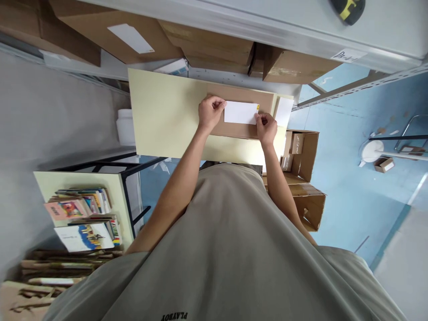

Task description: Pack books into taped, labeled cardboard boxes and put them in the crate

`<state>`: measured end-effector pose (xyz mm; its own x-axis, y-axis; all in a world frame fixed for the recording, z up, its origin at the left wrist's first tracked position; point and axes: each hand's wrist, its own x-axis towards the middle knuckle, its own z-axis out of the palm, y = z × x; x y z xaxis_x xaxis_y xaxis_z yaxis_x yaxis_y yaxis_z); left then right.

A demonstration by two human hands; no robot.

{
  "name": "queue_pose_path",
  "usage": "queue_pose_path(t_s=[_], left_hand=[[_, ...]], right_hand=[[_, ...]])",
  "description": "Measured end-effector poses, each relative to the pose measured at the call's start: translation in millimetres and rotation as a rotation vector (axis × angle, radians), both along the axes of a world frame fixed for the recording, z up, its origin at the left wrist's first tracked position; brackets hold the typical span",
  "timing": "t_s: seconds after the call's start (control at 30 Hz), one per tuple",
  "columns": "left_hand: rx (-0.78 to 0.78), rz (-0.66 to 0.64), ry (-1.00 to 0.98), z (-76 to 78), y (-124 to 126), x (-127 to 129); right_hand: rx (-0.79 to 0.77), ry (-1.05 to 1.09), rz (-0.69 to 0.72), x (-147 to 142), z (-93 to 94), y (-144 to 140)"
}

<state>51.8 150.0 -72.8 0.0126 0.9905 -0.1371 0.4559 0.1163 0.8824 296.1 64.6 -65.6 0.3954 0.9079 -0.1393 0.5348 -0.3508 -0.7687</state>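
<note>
A white label (pixel 240 113) with a small yellow mark at its upper right corner lies over a flat brown cardboard package (pixel 234 130). My left hand (pixel 210 112) pinches the label's upper left corner between thumb and fingers. At its right edge, my right hand (pixel 266 128) pinches the label near the lower corner. Whether the label is fully pressed against the cardboard, I cannot tell. The package rests on a pale yellow tabletop (pixel 167 116). A second white paper (pixel 284 111) lies at the tabletop's right end.
Cardboard boxes (pixel 214 47) line a shelf behind the tabletop, under a metal shelf edge (pixel 254 31). Open cartons (pixel 306 156) stand on the right. Stacked books (pixel 87 236) lie on a small table at lower left. A white container (pixel 125 127) is beside the tabletop's left end.
</note>
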Motion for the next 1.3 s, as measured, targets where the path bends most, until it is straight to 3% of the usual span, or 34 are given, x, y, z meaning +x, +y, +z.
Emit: queue_pose_path(t_s=[0.47, 1.3], left_hand=[[0.031, -0.013, 0.026, -2.4, -1.0, 1.0], [0.009, -0.005, 0.033, -1.3, -0.5, 1.5]], right_hand=[[-0.026, 0.014, -0.003, -2.5, 8.4, -1.0], [-0.075, 0.04, -0.008, -4.3, 3.2, -1.2]])
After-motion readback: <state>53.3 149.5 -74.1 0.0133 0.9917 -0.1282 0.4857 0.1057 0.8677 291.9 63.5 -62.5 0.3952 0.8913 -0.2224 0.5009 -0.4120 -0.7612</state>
